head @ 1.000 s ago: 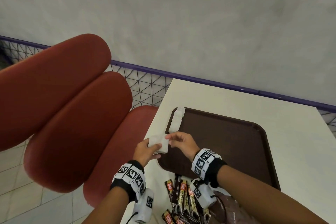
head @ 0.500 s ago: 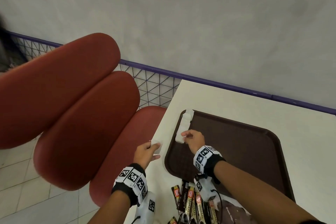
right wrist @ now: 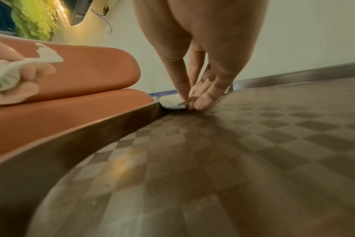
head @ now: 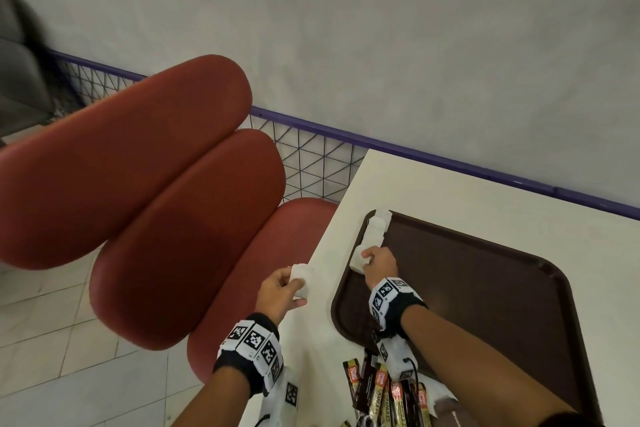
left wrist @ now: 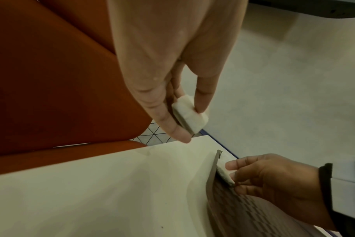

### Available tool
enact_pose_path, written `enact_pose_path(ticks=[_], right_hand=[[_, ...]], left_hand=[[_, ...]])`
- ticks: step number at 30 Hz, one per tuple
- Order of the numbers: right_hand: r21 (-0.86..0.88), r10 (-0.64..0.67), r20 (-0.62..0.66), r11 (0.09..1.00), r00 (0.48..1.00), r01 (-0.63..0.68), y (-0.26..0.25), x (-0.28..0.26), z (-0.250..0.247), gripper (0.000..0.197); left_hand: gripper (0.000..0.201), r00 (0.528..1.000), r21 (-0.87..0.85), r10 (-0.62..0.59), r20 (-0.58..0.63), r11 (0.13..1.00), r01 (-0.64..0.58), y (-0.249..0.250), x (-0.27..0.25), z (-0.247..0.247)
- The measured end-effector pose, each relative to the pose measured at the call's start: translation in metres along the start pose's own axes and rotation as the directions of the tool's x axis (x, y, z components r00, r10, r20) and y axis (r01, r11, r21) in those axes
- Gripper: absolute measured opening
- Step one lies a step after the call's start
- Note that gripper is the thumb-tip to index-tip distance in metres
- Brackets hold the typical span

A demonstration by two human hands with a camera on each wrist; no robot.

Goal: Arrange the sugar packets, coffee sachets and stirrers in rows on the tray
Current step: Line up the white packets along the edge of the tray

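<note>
A brown tray [head: 485,288] lies on the white table. White sugar packets [head: 375,229] sit in a row along the tray's left rim. My right hand [head: 367,258] pinches another sugar packet [head: 356,262] low against that rim, just below the row; the right wrist view shows the same packet [right wrist: 172,103] touching the tray floor [right wrist: 233,160]. My left hand [head: 292,288] hovers over the table's left edge and grips a small stack of sugar packets [left wrist: 189,117]. Coffee sachets [head: 381,388] lie in a pile in front of the tray.
A red padded seat [head: 166,218] stands close to the table's left edge, with a purple rail and wire mesh [head: 311,156] behind it. Most of the tray floor to the right of the row is bare. A grey wall rises beyond the table.
My right hand took a packet from the left hand's stack and carried it to the tray's left rim, below the row. The left hand drew back slightly to the left.
</note>
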State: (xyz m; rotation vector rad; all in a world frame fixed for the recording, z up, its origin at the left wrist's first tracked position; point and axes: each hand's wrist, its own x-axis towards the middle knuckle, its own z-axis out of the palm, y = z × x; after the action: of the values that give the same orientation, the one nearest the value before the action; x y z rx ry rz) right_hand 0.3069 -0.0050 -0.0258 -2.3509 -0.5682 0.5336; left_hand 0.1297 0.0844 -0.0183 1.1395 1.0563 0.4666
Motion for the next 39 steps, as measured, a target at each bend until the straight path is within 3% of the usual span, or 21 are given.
enact_pose_path(ticks=[7,15,19,24,32,39], right_hand=[[-0.104,-0.048,0.093,0.993,0.994,0.058,-0.002,-0.005,-0.004,0.031],[-0.14,-0.173,0.064,0.973,0.983,0.181,-0.005,-0.027,-0.017,0.031],[-0.037,-0.289,0.116,0.955,0.95,0.295,-0.005,-0.043,-0.023,0.027],[0.199,-0.416,0.095,0.898,0.904,0.393,-0.009,-0.062,-0.029,0.039],[0.437,-0.347,0.241,0.873,0.906,0.218,0.001,-0.077,-0.029,0.029],[0.414,-0.176,0.018,0.897,0.984,0.153,0.015,-0.064,-0.032,0.02]], left_hand=[[0.01,1.0,0.07,0.012,0.013,0.997,-0.013,-0.004,0.001,0.0],[0.012,0.995,0.117,0.087,0.058,0.989,-0.093,0.003,-0.008,0.007],[0.011,0.992,0.154,0.111,0.06,0.981,-0.119,0.001,-0.008,0.013],[0.017,0.99,0.17,0.13,0.05,0.976,-0.137,-0.002,-0.008,0.025],[0.012,0.989,0.12,0.102,0.103,0.986,-0.114,-0.003,-0.018,0.041],[0.011,0.99,0.133,0.106,0.096,0.984,-0.119,-0.002,-0.026,0.035]])
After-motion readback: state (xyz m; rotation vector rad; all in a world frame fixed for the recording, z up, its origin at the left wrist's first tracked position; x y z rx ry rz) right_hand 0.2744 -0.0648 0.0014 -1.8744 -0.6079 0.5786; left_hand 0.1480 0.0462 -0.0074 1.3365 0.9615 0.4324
